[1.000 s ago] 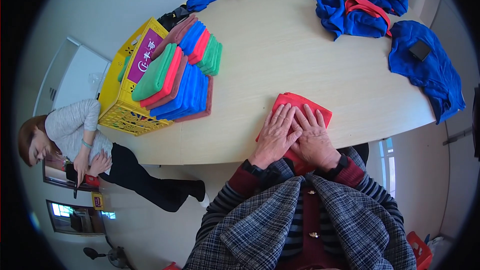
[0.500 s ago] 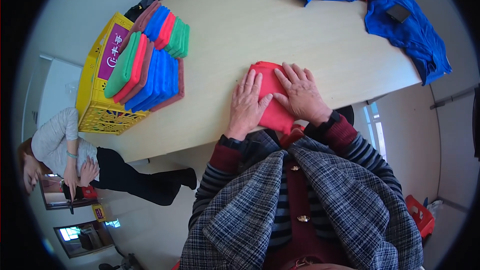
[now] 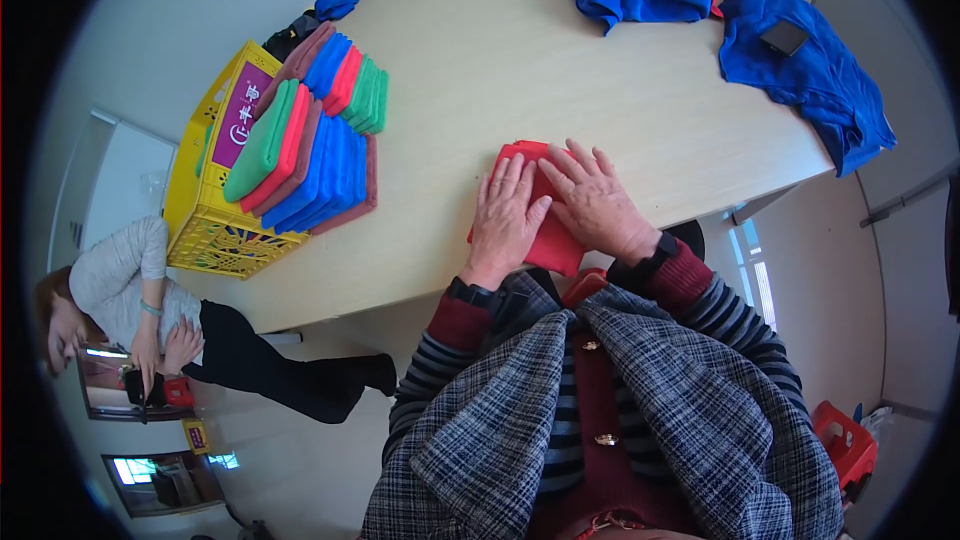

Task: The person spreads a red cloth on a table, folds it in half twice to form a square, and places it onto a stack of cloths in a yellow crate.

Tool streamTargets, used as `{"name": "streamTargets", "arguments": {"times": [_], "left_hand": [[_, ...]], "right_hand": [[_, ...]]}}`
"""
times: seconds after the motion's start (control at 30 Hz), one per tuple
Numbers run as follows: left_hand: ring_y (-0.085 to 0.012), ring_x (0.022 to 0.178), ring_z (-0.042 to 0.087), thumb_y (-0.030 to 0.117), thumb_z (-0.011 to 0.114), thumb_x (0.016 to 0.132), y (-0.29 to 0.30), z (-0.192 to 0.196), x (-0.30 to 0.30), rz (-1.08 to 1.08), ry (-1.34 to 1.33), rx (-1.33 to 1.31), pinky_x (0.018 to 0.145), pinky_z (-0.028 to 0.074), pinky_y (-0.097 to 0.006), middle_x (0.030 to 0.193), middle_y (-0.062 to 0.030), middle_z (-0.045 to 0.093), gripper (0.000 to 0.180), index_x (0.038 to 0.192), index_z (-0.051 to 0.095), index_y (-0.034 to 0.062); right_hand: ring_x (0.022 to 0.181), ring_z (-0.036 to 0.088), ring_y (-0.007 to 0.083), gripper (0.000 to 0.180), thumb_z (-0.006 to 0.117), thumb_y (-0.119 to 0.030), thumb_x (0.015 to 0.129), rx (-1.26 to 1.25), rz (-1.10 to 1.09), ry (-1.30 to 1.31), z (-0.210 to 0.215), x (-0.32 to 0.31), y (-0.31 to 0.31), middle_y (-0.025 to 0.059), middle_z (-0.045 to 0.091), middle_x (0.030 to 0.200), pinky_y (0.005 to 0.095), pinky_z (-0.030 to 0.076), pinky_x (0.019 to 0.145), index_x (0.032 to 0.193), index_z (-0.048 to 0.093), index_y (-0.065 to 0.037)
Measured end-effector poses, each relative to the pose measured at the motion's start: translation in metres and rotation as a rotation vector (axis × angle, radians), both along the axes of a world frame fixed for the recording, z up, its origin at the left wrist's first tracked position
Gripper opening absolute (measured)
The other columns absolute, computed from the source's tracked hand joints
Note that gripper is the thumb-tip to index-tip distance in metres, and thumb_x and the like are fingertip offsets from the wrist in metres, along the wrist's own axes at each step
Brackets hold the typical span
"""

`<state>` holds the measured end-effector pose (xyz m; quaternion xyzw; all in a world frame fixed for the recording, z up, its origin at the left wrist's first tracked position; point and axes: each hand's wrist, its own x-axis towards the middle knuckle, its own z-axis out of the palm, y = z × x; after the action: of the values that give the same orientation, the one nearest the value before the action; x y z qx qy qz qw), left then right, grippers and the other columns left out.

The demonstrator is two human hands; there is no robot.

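A folded red cloth (image 3: 555, 248) lies at the near edge of the pale table (image 3: 470, 70), in front of me. My left hand (image 3: 503, 218) rests flat on its left side, fingers stretched out and pointing away from me. From the right, my right hand (image 3: 603, 205) presses on the cloth with its fingers spread. Both hands are open, and their thumbs nearly meet over the middle. Parts of the cloth are hidden beneath the palms.
Folded green, red, brown and blue cloths (image 3: 318, 178) stand in rows against a yellow crate (image 3: 180, 210) at the left. Loose blue cloth (image 3: 835, 85) with a dark flat device (image 3: 783, 37) lies far right. A person (image 3: 125, 265) is beyond the table's left end.
Both hands remain flat on the red cloth, with my right fingers a little further up and inward. The whole view has shifted slightly, so more cloth shows at the far edge.
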<state>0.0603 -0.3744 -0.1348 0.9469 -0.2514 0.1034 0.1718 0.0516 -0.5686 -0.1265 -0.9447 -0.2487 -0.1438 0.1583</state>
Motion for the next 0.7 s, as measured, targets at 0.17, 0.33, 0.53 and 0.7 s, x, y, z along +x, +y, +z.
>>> {"name": "streamTargets", "arguments": {"times": [0.17,0.33,0.53,0.7], "left_hand": [[-0.0316,0.151,0.024,0.049,0.042,0.104,-0.002,-0.005,0.011,-0.038,-0.011,0.111,0.122,0.019,-0.052,0.163,-0.015,0.029,0.067,0.154,0.036,0.0051],[-0.0321,0.151,0.024,0.05,0.043,0.103,0.0,-0.002,0.013,-0.03,0.009,0.117,0.121,0.019,-0.053,0.163,-0.0148,0.028,0.069,0.155,0.035,0.0058],[-0.0342,0.151,0.025,0.049,0.046,0.102,0.01,0.01,0.016,0.064,0.027,0.165,0.121,0.019,-0.056,0.162,-0.0158,0.029,0.069,0.155,0.035,0.0064],[-0.0354,0.15,0.026,0.046,0.05,0.101,0.013,0.022,-0.026,0.068,-0.007,0.132,0.121,0.017,-0.056,0.162,-0.0163,0.03,0.068,0.154,0.037,0.0061]], "right_hand": [[0.145,0.035,0.0374,0.064,0.054,-0.039,0.095,0.037,-0.024,0.011,-0.017,0.004,0.0,0.0165,0.041,0.155,0.0532,0.024,0.12,0.148,0.045,-0.005],[0.137,0.042,0.034,0.061,0.056,-0.04,0.094,0.058,-0.028,-0.04,-0.015,0.008,-0.001,0.016,0.047,0.15,0.0487,0.031,0.114,0.143,0.051,-0.005],[0.134,0.043,0.0342,0.062,0.059,-0.039,0.093,0.082,-0.072,-0.024,-0.013,0.004,0.008,0.0175,0.047,0.149,0.0477,0.034,0.11,0.143,0.051,-0.003],[0.134,0.044,0.0366,0.062,0.062,-0.035,0.092,0.093,-0.133,0.027,-0.005,-0.012,0.012,0.0193,0.046,0.149,0.0483,0.036,0.109,0.144,0.049,-0.002]]}}
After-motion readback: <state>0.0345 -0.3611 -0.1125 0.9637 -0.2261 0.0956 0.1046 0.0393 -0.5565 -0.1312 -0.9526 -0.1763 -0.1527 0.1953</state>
